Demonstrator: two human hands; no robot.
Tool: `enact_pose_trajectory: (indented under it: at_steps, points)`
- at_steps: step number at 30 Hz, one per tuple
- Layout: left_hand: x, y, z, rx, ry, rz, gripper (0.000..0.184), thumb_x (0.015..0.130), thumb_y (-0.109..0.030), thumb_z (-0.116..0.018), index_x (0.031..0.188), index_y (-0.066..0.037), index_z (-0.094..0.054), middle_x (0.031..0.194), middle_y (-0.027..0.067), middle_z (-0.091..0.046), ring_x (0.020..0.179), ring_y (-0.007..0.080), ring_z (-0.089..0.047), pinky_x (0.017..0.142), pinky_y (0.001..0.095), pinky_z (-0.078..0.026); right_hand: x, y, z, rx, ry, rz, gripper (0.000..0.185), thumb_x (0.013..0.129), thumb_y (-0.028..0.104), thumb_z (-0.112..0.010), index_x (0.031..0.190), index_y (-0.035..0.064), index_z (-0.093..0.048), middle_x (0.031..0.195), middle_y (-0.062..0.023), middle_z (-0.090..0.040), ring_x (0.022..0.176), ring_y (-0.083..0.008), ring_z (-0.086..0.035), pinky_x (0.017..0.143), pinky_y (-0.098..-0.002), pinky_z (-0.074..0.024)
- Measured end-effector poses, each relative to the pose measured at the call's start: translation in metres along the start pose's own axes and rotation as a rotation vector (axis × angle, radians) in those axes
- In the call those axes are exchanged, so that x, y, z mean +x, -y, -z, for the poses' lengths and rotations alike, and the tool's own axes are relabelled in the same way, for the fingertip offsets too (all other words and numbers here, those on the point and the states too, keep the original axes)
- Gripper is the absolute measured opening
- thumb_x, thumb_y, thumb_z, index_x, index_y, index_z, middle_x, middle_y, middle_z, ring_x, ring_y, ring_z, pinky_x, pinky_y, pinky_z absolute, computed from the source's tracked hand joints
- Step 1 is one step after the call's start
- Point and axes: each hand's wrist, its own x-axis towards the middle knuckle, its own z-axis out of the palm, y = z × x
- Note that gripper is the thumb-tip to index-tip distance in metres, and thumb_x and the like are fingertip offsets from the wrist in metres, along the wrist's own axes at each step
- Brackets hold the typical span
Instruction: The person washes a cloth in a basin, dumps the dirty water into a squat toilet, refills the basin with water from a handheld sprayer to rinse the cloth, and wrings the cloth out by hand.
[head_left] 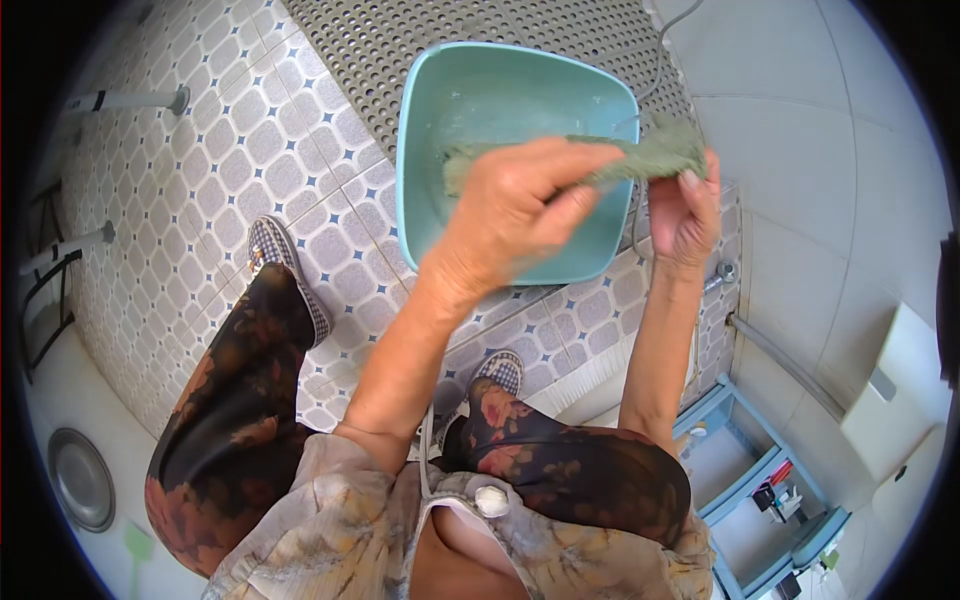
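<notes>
A strip of green cloth (pixel 655 152), bunched and rope-like, stretches across the upper part of the view. My right hand (pixel 688 215) pinches its right end between thumb and fingers, just past the rim of a turquoise plastic basin (pixel 520 240). Over the basin, my left hand (pixel 525 205) is closed around the cloth farther along, slightly smeared by motion. The loose left end of the cloth shows behind this hand, above the basin's inside. Part of the cloth is hidden by my left hand.
The basin stands partly on a perforated grey mat (pixel 365 50) and partly on patterned floor tiles (pixel 340 235). A thin grey hose (pixel 662 55) runs behind it. On the right are a tiled wall (pixel 770 150), a pipe (pixel 790 365) and a blue shelf (pixel 745 480) holding small items.
</notes>
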Motion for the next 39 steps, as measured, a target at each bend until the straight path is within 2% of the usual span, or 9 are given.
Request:
enact_pose_trajectory:
  at_steps: [5,8,13,19,26,29,32,35,39]
  points:
    - [-0.014,0.027,-0.044,0.078,0.075,0.025,0.025,0.082,-0.004,-0.061,0.106,-0.003,-0.068,0.08,0.0126,-0.063,0.071,0.024,-0.06,0.064,0.0344,-0.047,0.0,-0.016,0.043,-0.253,-0.012,-0.129,0.013,0.081,-0.002,-0.059,0.088,0.0066,-0.052,0.102,-0.0095,-0.061,0.095,-0.0165,-0.057,0.09,-0.0316,-0.046]
    - [-0.034,0.072,-0.066,0.097,0.053,0.217,0.024,0.083,-0.007,-0.06,0.106,-0.004,-0.067,0.079,0.015,-0.062,0.071,0.0296,-0.06,0.066,0.0381,-0.047,-0.007,-0.058,0.062,-0.78,-0.005,-0.205,0.02,0.082,0.006,-0.062,0.099,-0.0008,-0.054,0.12,-0.0161,-0.058,0.105,-0.0242,-0.057,0.094,-0.0331,-0.0449]
    - [-0.064,0.106,-0.071,0.184,0.152,0.529,0.026,0.082,-0.009,-0.056,0.105,-0.002,-0.066,0.082,0.0212,-0.064,0.076,0.0375,-0.061,0.07,0.0439,-0.047,-0.02,-0.087,0.047,-1.263,0.144,-0.376,0.053,0.086,0.025,-0.064,0.127,-0.0045,-0.048,0.132,-0.0245,-0.049,0.12,-0.036,-0.05,0.104,-0.0373,-0.0377]
    - [-0.068,0.129,-0.035,0.439,0.589,0.501,0.02,0.08,-0.014,-0.051,0.087,0.002,-0.062,0.084,0.0254,-0.063,0.082,0.0432,-0.06,0.074,0.05,-0.045,-0.032,-0.132,0.052,-1.509,0.359,-0.503,0.088,0.08,0.047,-0.07,0.145,0.0029,-0.031,0.145,-0.0321,-0.029,0.135,-0.0475,-0.029,0.111,-0.0441,-0.029]
    - [-0.077,0.14,-0.018,0.348,0.793,0.535,0.035,0.077,-0.02,-0.056,0.105,-0.001,-0.066,0.093,0.024,-0.066,0.091,0.039,-0.063,0.083,0.0442,-0.049,-0.039,-0.143,0.027,-1.755,0.353,-0.312,0.087,0.07,0.032,-0.08,0.142,0.0083,-0.036,0.145,-0.029,-0.023,0.128,-0.048,-0.031,0.106,-0.0477,-0.0354]
    - [-0.087,0.142,-0.025,0.324,0.657,0.512,0.04,0.078,-0.019,-0.057,0.114,-0.003,-0.065,0.099,0.0236,-0.067,0.094,0.0374,-0.064,0.085,0.0403,-0.049,-0.026,-0.134,0.039,-1.745,0.262,-0.361,0.084,0.073,0.03,-0.078,0.142,0.0062,-0.035,0.146,-0.0287,-0.021,0.128,-0.0491,-0.03,0.107,-0.0467,-0.0349]
    - [-0.072,0.139,-0.018,0.233,0.566,0.556,0.038,0.08,-0.022,-0.058,0.111,-0.002,-0.066,0.1,0.0238,-0.067,0.093,0.0365,-0.064,0.084,0.0391,-0.05,-0.032,-0.144,0.047,-1.706,0.135,-0.165,0.08,0.075,0.024,-0.075,0.142,0.0083,-0.035,0.146,-0.0305,-0.018,0.125,-0.0514,-0.031,0.106,-0.0501,-0.0342]
    - [-0.05,0.126,-0.001,0.421,0.333,0.827,0.036,0.082,-0.026,-0.059,0.108,-0.002,-0.067,0.096,0.023,-0.068,0.092,0.0355,-0.065,0.084,0.0388,-0.05,-0.053,-0.164,0.021,-1.824,0.1,-0.193,0.078,0.075,0.02,-0.073,0.142,0.0098,-0.035,0.144,-0.0332,-0.018,0.12,-0.0536,-0.032,0.103,-0.055,-0.0337]
    - [-0.058,0.146,0.006,0.508,-0.149,0.676,0.044,0.084,-0.033,-0.06,0.115,-0.003,-0.063,0.103,0.0213,-0.067,0.1,0.0335,-0.063,0.087,0.0391,-0.049,-0.058,-0.166,0.016,-1.723,0.266,-0.293,0.077,0.074,0.009,-0.071,0.142,0.0163,-0.035,0.144,-0.0326,-0.017,0.121,-0.0558,-0.03,0.101,-0.0561,-0.0342]
